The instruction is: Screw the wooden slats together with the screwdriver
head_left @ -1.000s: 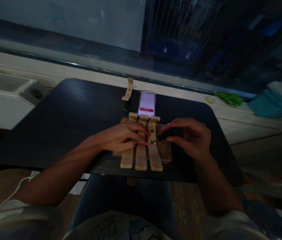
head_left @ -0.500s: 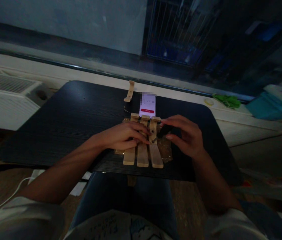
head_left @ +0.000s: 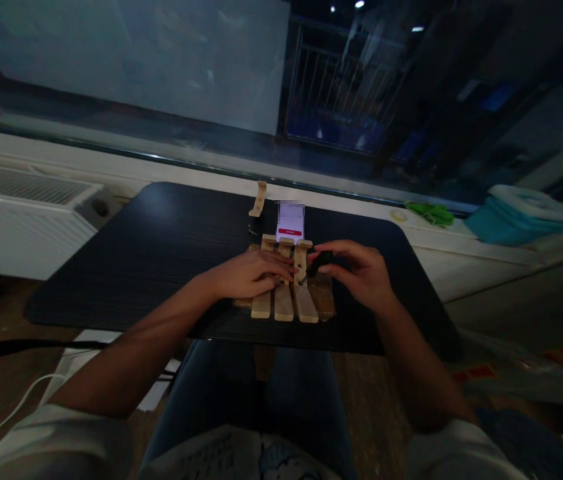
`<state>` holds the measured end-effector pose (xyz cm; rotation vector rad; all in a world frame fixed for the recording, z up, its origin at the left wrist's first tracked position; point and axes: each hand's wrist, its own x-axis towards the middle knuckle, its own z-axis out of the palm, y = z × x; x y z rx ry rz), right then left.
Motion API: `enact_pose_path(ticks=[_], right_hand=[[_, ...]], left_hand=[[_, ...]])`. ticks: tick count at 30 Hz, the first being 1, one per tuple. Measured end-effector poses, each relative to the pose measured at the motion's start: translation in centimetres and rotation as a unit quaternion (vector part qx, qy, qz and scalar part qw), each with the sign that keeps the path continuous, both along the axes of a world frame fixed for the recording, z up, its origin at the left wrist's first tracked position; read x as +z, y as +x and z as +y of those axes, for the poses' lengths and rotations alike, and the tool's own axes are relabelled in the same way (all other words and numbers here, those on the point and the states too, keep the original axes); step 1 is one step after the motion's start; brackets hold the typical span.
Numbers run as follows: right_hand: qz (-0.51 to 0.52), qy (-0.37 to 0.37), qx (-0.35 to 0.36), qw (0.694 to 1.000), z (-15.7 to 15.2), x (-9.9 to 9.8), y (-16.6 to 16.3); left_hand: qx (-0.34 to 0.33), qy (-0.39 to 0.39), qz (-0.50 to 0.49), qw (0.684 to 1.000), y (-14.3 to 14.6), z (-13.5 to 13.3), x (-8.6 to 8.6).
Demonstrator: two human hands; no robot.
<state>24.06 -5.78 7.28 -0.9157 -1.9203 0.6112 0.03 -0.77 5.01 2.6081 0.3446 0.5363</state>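
Three pale wooden hook-shaped pieces (head_left: 306,305) lie side by side on a brown, shiny-wrapped slab (head_left: 328,293). Their far ends curl up, and the right one shows dark holes. My left hand (head_left: 251,272) lies across the left and middle pieces, fingers stretched out, fingertips at the right piece's left edge. From the right, my right hand (head_left: 361,270) pinches a black-handled screwdriver (head_left: 320,261) between thumb and fingers. Its thin shaft slants down-left to the lower hole of the right piece; whether a screw sits there I cannot tell.
The black table (head_left: 161,247) carries a lit phone (head_left: 290,223) behind the pieces, another wooden hook piece (head_left: 260,200) and some small metal bits (head_left: 252,230). A green cloth (head_left: 431,213) and a teal container (head_left: 506,217) sit on the windowsill. A radiator (head_left: 31,220) stands left.
The view has tilted up and shifted, so the table sits differently in it. Both hands keep their places on the wooden pieces, with the screwdriver still at the right piece.
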Motion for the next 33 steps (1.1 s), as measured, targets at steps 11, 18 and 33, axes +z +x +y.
enact_pose_path(ticks=[11,18,33], right_hand=[[0.042,0.067,-0.163,0.984,0.3,-1.2,-2.1],[-0.017,0.130,-0.093,0.987,0.1,-1.3,-1.9],[-0.056,0.073,-0.001,0.996,-0.9,0.7,-1.0]], left_hand=[[0.032,-0.031,-0.045,0.998,-0.5,-0.2,-2.1],[0.027,-0.033,-0.062,0.997,-0.9,-0.5,-3.0],[0.028,-0.038,-0.046,0.998,-1.1,-1.2,-2.6]])
